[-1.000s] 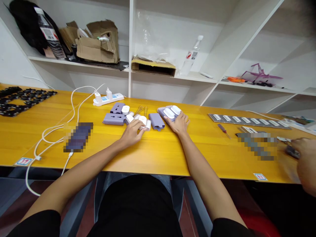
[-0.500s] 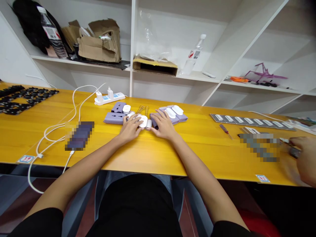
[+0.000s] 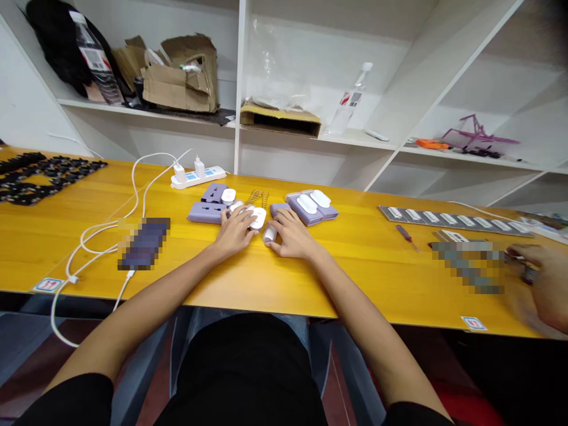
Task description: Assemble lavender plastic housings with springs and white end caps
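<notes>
My left hand (image 3: 236,232) rests with spread fingers over small white parts, its fingertips touching a white socket piece (image 3: 258,219). My right hand (image 3: 293,235) has its thumb and fingers around a small white cylinder (image 3: 269,233) on the table. Behind the left fingers lie purple slotted housings (image 3: 206,212) and another white socket piece (image 3: 228,196). Thin coil springs (image 3: 264,199) stand between the two groups. Past my right hand are purple housings (image 3: 314,218) with white oval covers (image 3: 306,204) on them. The left palm hides some parts.
A phone (image 3: 144,244) and white cables lie left, near a power strip (image 3: 198,177). At right are a screwdriver (image 3: 407,236), a strip of white parts (image 3: 448,219) and another person's blurred hand (image 3: 552,284). Shelves with a cardboard box (image 3: 181,77) and bottles rise behind.
My right hand has shifted slightly down off the purple housings, and its fingers have closed around the white cylinder. My left hand has barely moved. The other person's hand shifts slightly at right.
</notes>
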{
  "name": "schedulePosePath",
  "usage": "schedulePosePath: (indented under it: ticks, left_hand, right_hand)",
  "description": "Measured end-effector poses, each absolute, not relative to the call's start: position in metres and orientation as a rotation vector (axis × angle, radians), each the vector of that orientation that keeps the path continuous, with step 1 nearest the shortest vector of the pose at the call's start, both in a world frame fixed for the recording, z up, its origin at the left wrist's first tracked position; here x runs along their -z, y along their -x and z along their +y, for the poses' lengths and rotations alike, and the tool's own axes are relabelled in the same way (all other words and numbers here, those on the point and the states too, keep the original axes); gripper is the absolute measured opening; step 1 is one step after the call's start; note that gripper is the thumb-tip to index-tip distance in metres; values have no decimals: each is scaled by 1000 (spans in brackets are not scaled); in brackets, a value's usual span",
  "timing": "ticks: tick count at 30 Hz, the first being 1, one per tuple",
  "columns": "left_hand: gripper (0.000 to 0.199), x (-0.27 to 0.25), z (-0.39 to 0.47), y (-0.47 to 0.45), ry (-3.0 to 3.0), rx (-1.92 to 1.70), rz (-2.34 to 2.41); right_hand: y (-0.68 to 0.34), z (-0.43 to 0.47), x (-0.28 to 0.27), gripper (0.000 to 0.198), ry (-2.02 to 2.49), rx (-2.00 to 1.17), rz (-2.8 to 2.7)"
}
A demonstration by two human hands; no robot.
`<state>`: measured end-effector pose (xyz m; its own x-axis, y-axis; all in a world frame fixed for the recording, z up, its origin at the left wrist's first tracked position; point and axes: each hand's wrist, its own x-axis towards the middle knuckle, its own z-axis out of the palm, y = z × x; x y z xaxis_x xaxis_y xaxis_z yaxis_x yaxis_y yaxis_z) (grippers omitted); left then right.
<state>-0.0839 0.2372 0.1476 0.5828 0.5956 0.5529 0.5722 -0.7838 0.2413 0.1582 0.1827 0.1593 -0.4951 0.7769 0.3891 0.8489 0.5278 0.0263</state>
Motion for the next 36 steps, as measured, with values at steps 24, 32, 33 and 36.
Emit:
schedulePosePath:
  ticks: [24,32,33,36]
  left_hand:
    - [22,-146,206,74,-3117,-675,700]
    - [30,-146,203,68,-2885,-1369,597]
    - [33,-149,205,68,-2833,-1486,600]
    - [37,-157,210,71,-2717,-1697,615]
  right_hand:
    - [-189,166,-185,36,1211,-143,-1846]
    - [-182,160,-190,38,1279,-560,-1883]
    - [-181,160,-190,41,1306,-589,-1903]
    - [-178,160,-187,47,1396,-530,-1993]
